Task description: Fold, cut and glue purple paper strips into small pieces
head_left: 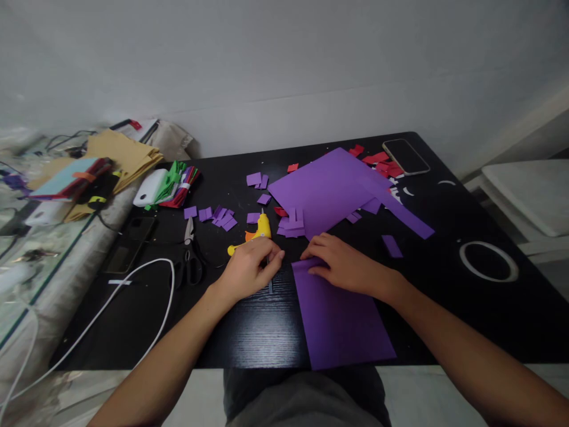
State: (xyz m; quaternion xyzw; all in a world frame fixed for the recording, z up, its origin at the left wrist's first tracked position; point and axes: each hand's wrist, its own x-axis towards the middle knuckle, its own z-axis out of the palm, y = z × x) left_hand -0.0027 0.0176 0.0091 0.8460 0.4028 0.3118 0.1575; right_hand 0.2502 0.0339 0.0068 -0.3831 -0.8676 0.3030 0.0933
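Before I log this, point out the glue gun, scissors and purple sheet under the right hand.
Glue gun point(264, 225), head view: yellow body.
Scissors point(188, 241), head view: near pivot.
Purple sheet point(342, 323), head view: bare middle.

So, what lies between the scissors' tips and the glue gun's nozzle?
Several small purple pieces lie there on the black tabletop, between the scissors and the yellow glue gun, in the head view.

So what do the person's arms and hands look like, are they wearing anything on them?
No sleeves show on the left forearm or the right forearm. The left hand and right hand have no gloves. I see no watch, bracelet or markings, and no rings on the fingers that show.
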